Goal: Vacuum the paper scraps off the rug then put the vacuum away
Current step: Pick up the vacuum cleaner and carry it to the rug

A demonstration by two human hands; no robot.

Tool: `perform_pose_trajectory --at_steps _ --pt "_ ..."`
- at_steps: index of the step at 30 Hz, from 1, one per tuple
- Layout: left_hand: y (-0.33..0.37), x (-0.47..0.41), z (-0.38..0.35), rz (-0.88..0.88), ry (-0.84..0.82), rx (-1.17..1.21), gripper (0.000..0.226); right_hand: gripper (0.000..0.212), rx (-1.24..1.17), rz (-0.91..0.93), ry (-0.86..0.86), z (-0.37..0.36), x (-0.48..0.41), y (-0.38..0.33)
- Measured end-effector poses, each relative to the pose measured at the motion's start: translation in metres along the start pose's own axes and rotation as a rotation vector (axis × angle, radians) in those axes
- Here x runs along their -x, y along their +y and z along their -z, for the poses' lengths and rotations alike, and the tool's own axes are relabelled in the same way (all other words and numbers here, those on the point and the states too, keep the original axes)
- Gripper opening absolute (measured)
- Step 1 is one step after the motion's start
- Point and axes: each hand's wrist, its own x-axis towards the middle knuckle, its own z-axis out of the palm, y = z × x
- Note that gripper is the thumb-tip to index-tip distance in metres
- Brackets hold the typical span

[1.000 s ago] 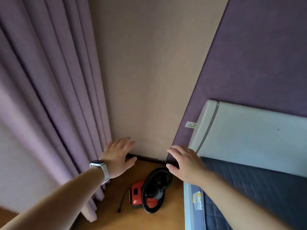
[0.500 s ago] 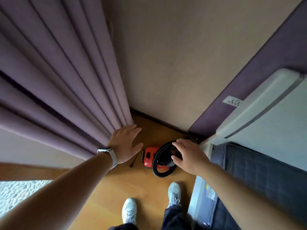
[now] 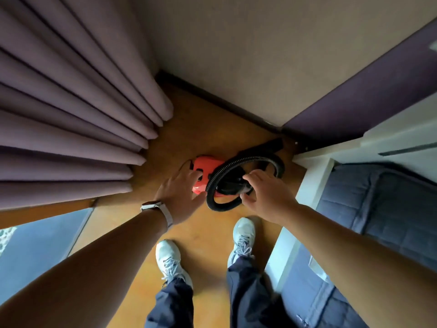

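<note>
A small red vacuum (image 3: 207, 165) stands on the wooden floor in the corner, between the curtain and the bed. Its black ribbed hose (image 3: 246, 159) loops over the body, and a black nozzle (image 3: 269, 146) lies behind it by the wall. My left hand (image 3: 181, 194), with a watch on the wrist, hovers over the red body, fingers spread. My right hand (image 3: 267, 196) reaches over the hose loop above the dark top of the vacuum, fingers curled; I cannot see whether it touches. The rug shows only as a patterned sliver at the far left edge (image 3: 6, 235).
Purple curtain folds (image 3: 78, 119) hang close on the left. A bed with a white frame (image 3: 309, 185) and a dark blue quilt (image 3: 383, 209) fills the right. The beige wall and dark skirting (image 3: 220, 100) close the corner. My white shoes (image 3: 169, 259) stand just behind the vacuum.
The view has tipped down from the wall to the floor. Both hands have come down toward the vacuum, which now looks larger and nearer.
</note>
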Motion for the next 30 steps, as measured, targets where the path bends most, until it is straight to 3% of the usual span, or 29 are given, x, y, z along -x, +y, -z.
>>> perform_pose_trajectory --at_steps 10,16,19,23,30 --pt "-0.056 -0.089 -0.125 0.088 -0.094 0.100 0.052 0.041 -0.163 -0.073 -0.063 -0.146 -0.051 0.034" --pt "-0.072 -0.121 -0.156 -0.008 -0.159 0.173 0.045 0.045 -0.330 -0.218 -0.070 -0.217 -0.078 0.022" --pt "-0.077 -0.126 -0.168 -0.036 -0.197 0.179 0.040 0.051 -0.394 -0.275 -0.018 -0.239 -0.090 0.014" --pt "-0.077 -0.137 -0.183 -0.017 -0.201 0.244 0.041 0.045 -0.448 -0.308 0.061 -0.262 -0.104 0.010" --pt "-0.046 -0.134 -0.188 0.045 -0.124 0.384 0.034 0.047 -0.597 -0.407 0.142 -0.268 -0.096 0.016"
